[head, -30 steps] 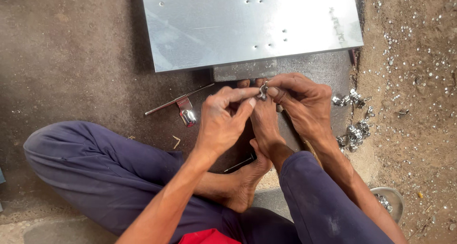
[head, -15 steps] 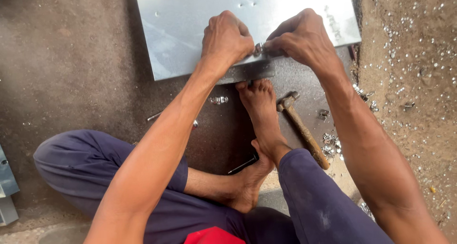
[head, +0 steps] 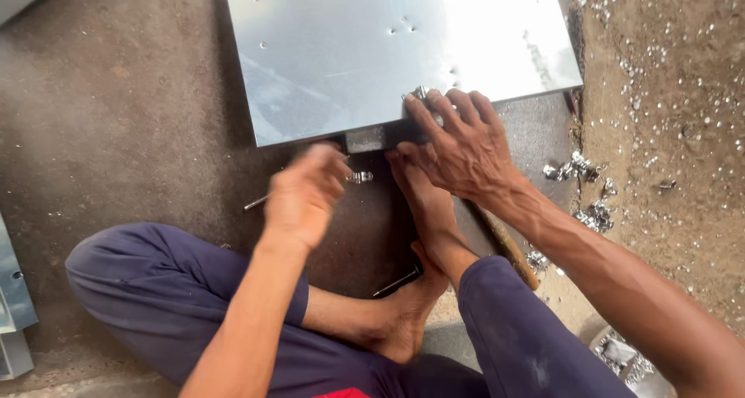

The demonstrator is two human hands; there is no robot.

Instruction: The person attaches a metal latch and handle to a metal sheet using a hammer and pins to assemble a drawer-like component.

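On the near edge of the sheet-metal panel (head: 341, 49), your right hand (head: 466, 146) lies flat, fingers spread and pressing a small metal fitting (head: 420, 94) against the sheet. Your left hand (head: 304, 198) hovers blurred below the edge, fingers loosely curled; cannot tell whether it holds anything. Small shiny clip (head: 358, 177) on the floor just beside it. Wooden hammer handle (head: 508, 247) under your right forearm.

Shiny flat metal sheet (head: 349, 49) (small holes) lies on floor.
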